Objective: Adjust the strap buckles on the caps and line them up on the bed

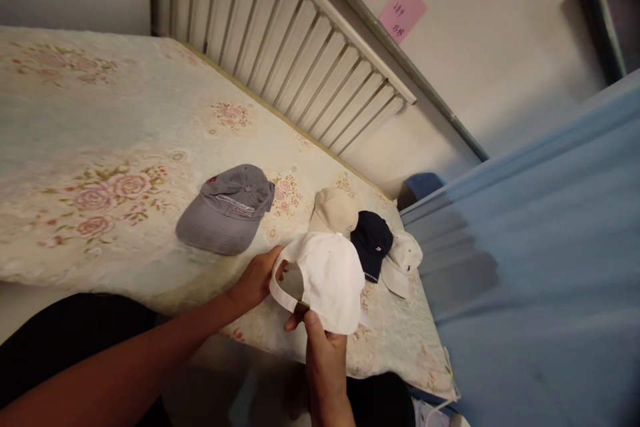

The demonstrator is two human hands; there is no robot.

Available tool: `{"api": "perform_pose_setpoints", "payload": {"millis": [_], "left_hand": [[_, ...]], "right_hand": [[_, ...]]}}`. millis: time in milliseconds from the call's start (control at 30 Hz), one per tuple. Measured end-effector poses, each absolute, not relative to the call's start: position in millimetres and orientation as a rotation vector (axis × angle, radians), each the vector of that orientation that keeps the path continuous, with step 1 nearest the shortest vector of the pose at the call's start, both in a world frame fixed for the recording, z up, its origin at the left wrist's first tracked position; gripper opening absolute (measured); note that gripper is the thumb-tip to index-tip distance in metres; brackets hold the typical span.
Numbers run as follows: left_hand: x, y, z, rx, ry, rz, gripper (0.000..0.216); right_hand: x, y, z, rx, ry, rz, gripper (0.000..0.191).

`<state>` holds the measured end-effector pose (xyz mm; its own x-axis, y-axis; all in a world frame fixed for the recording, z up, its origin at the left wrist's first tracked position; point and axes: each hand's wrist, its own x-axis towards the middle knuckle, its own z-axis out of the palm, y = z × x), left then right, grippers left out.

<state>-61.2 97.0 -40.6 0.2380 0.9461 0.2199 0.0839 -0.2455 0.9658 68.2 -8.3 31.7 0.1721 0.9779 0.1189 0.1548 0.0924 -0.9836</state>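
Observation:
A white baseball cap (333, 277) is held up above the front of the bed, its back opening and strap toward me. My left hand (257, 280) grips the cap's left side, with most of its fingers hidden behind the fabric. Below, my right hand (324, 347) pinches the strap near the metal buckle (301, 308), thumb on top. To the left a grey cap (230, 207) lies on the bed, brim toward me. Behind the white cap sits a beige cap (334, 210), partly covered by it. Beside that are a navy cap (371, 240) and an off-white cap (404, 255).
The caps rest on a flower-patterned bed cover (125, 113). A white slatted radiator (280, 33) stands along the wall behind. Blue curtain (540, 267) hangs at the right. A pink note (403, 12) is stuck to the wall.

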Motion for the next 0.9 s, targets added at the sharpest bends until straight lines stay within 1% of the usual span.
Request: {"api": "perform_pose_setpoints", "payload": {"millis": [167,267,567,633,800,900], "left_hand": [[-61.4,95.7,-36.9,1.567,1.019,1.132,0.026],[-61.2,95.8,-36.4,1.561,1.023,1.13,0.02],[-59.0,96.0,-35.1,1.581,1.076,1.133,0.012],[-59.6,95.4,-34.0,1.569,1.078,1.13,0.014],[-61.1,94.5,-33.3,1.544,1.028,1.15,0.021],[-61.6,94.0,-33.7,1.491,0.972,1.152,0.019]], "right_hand": [[55.8,-10.7,48.0,-1.409,-1.199,0.901,0.023],[54.2,-10.3,53.2,-1.42,-1.191,0.912,0.024],[61.3,-6.5,48.6,-1.298,-1.115,0.906,0.03],[60.3,-7.4,47.7,-1.282,-1.126,0.929,0.028],[61.7,-11.3,47.5,-1.339,-1.218,1.025,0.015],[64.9,-8.0,50.2,-1.361,-1.426,0.933,0.026]]}}
